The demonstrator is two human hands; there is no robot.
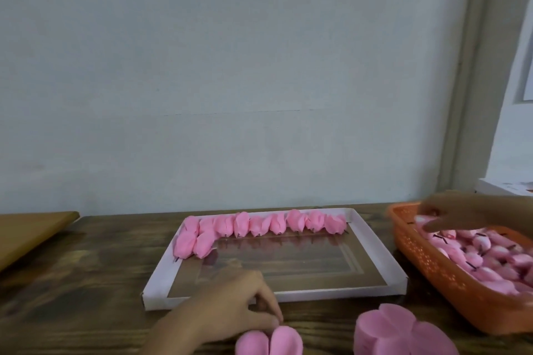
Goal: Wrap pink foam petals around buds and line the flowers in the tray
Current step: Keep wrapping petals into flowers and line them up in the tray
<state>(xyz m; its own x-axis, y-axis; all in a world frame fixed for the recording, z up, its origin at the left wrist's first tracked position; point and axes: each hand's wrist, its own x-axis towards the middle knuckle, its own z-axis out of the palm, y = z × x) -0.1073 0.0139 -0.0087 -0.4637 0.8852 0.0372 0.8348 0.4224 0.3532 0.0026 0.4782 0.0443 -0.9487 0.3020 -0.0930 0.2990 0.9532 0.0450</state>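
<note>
A white cardboard tray [377, 253] lies on the wooden table, with a row of several wrapped pink flowers [259, 223] along its far edge and two more at its left. My left hand [233, 305] pinches a pink foam petal piece [269, 341] at the near edge of the table. My right hand [455, 215] reaches into the orange basket [432, 262] of pink buds [487, 256]; its fingers are blurred, touching the buds. A stack of pink foam petals [403, 331] sits at the bottom right.
A brown board [31, 230] lies at the left edge of the table. A pale wall rises right behind the table. The tray's shiny brown floor [288, 262] is bare in its middle and near part.
</note>
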